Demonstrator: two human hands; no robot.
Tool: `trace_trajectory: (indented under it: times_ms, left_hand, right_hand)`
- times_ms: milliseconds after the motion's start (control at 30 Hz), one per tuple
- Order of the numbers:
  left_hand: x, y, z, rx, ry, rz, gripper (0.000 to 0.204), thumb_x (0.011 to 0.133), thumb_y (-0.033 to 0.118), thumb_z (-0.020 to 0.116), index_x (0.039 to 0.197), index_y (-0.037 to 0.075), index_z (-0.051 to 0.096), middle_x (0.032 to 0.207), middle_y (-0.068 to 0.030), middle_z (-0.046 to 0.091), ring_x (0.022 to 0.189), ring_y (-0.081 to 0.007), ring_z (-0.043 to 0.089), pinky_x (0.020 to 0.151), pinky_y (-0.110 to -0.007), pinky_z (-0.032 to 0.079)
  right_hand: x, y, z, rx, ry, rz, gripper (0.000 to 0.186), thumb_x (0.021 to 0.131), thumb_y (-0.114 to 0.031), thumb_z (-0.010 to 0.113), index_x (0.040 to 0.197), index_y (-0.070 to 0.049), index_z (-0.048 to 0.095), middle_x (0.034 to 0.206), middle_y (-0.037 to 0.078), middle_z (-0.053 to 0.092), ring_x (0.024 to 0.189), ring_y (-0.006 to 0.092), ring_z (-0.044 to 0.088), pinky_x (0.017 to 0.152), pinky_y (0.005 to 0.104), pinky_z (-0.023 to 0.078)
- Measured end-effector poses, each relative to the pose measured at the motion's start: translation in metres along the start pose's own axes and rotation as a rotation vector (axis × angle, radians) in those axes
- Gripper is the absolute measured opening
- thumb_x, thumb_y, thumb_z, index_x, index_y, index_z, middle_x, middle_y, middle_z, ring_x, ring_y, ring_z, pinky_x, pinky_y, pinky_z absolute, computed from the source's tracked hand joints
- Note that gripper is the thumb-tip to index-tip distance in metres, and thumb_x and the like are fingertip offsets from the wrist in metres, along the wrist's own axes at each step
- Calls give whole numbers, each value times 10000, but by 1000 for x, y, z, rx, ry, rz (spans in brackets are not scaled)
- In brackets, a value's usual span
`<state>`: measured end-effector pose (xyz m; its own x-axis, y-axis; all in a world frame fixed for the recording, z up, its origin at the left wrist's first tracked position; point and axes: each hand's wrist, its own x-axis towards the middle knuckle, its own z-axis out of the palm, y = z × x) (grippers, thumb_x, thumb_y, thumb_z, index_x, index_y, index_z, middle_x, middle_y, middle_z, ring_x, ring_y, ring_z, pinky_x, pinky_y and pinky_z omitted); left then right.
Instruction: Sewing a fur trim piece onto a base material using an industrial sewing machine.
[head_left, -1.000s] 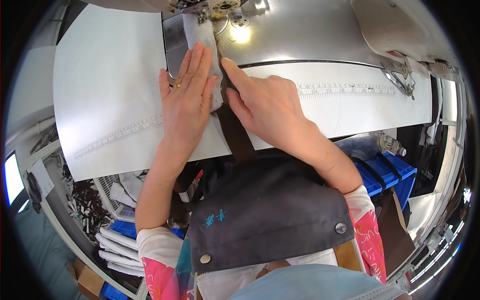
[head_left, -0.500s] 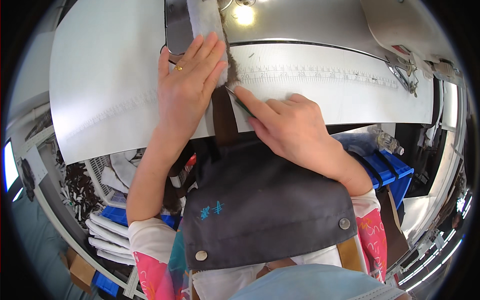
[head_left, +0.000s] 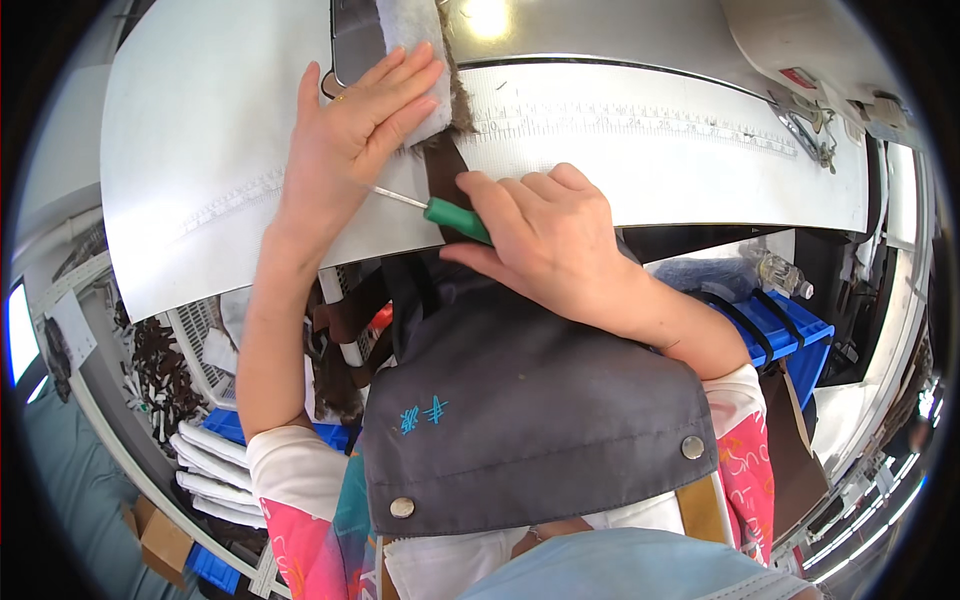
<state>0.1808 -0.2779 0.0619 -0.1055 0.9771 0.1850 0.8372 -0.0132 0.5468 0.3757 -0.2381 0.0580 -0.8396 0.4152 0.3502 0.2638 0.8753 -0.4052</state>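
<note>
My left hand (head_left: 345, 140) lies with its fingers stretched out over a strip of white fleece (head_left: 415, 28) with brown fur along its right edge. The fingertips rest on the fleece. My right hand (head_left: 555, 235) is curled around the green handle of an awl (head_left: 455, 218), whose thin metal shaft points left toward my left wrist. Its tip is at the edge of that wrist, so I cannot tell whether they touch. A dark brown band (head_left: 444, 172) runs from the end of the fleece toward me, passing behind the awl.
The white worktop (head_left: 200, 130) carries printed ruler markings. A metal plate (head_left: 580, 35) and a pale machine body (head_left: 800, 40) stand at the back. Below the worktop are a blue crate (head_left: 800, 345), a clear bottle (head_left: 780, 272), a white basket (head_left: 195, 345) and stacked white pieces (head_left: 210, 470).
The awl's tip has left the end of the fleece, and the tool has swung to point left. My right hand has shifted slightly left. My left hand has slid left and away from me.
</note>
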Motion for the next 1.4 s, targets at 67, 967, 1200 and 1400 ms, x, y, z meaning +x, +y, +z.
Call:
trace_trajectory:
  times_ms: [67, 967, 1200, 1400]
  left_hand:
    - [0, -6, -5, 15, -31, 11, 276, 879, 276, 549, 1127, 181, 621, 1186, 21, 588, 1196, -148, 473, 1064, -520, 98]
    - [-11, 9, 20, 128, 294, 129, 166, 735, 102, 688, 900, 120, 680, 918, 40, 619, 811, -150, 575, 936, -426, 342]
    - [-10, 10, 12, 37, 235, 41, 144, 741, 113, 688, 882, 140, 696, 902, 37, 647, 808, -136, 589, 997, -412, 278]
    - [-10, 13, 15, -10, 182, 38, 160, 745, 118, 685, 903, 142, 696, 965, 33, 654, 882, -140, 603, 1013, -428, 257]
  right_hand:
    - [0, 1, 8, 7, 39, -39, 269, 628, -150, 686, 829, -64, 529, 604, 13, 491, 541, 171, 504, 511, 304, 367]
    - [-8, 4, -17, 148, 8, 285, 401, 785, -37, 582, 1167, 40, 489, 560, 50, 535, 442, 210, 509, 474, 310, 376]
    - [0, -1, -6, 85, -45, 299, 405, 785, -73, 587, 1164, 41, 503, 588, 42, 533, 451, 181, 507, 472, 289, 370]
    - [1, -3, -3, -121, -111, 101, 447, 744, -103, 613, 1165, 18, 520, 551, 27, 483, 439, 177, 473, 471, 282, 359]
